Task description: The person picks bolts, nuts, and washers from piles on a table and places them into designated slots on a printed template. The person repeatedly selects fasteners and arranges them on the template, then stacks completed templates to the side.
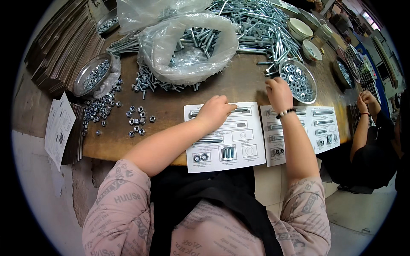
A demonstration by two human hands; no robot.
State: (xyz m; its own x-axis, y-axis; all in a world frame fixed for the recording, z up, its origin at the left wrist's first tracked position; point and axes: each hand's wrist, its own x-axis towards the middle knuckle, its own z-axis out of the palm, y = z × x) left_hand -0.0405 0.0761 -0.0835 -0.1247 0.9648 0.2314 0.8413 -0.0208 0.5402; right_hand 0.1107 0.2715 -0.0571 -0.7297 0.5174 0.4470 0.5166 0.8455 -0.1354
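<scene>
My left hand (215, 112) rests over the top of a printed white card (215, 133), its fingers curled under and the thumb stretched right beside a long bolt (242, 110). What it holds, if anything, is hidden. Lower on this card lie another bolt (211, 141), two nuts (201, 158) and a cluster of short bolts (228, 153). My right hand (279, 94) is raised at the left rim of a clear bowl of washers (297, 81), fingers bent together; anything in them is too small to make out. Beneath its wrist lies a second card (303, 141) with several bolts and nuts.
A plastic bag of bolts (188, 70) stands behind, before a large bolt heap (260, 32). Loose nuts (100, 106) and a metal bowl of nuts (92, 77) lie left, near stacked cardboard (64, 47). At right, a co-worker's hands (368, 100) are close together.
</scene>
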